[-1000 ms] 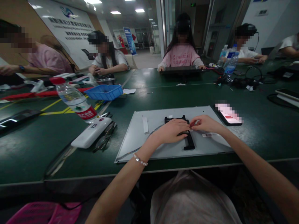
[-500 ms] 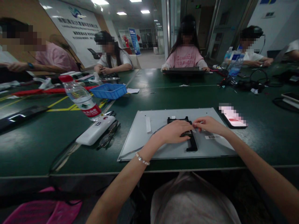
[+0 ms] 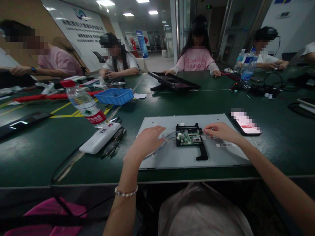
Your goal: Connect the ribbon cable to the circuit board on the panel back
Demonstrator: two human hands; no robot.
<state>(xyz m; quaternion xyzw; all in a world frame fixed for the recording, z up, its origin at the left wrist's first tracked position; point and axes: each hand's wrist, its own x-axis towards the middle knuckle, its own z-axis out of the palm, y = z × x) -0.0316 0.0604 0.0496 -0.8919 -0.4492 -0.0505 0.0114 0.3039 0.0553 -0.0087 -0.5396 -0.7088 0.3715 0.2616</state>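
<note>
A flat grey display panel lies on the table in front of me. On its middle sits a black plastic bracket framing a green circuit board. Grey cables run from the board's left side across the panel. My left hand hovers over the panel's left part, fingers stretched out, close to these cables and holding nothing visible. At the board's right edge, my right hand pinches what looks like a thin pale cable between thumb and fingertips. A white label lies below that hand.
A phone lies right of the panel. To the left are a white power bank, glasses, a water bottle and a blue tray. Across the table, a person holds a black frame; other people sit around.
My left hand has moved left off the circuit board, uncovering it. My right hand has stayed in place. The black frame across the table has been tilted and shifted left.
</note>
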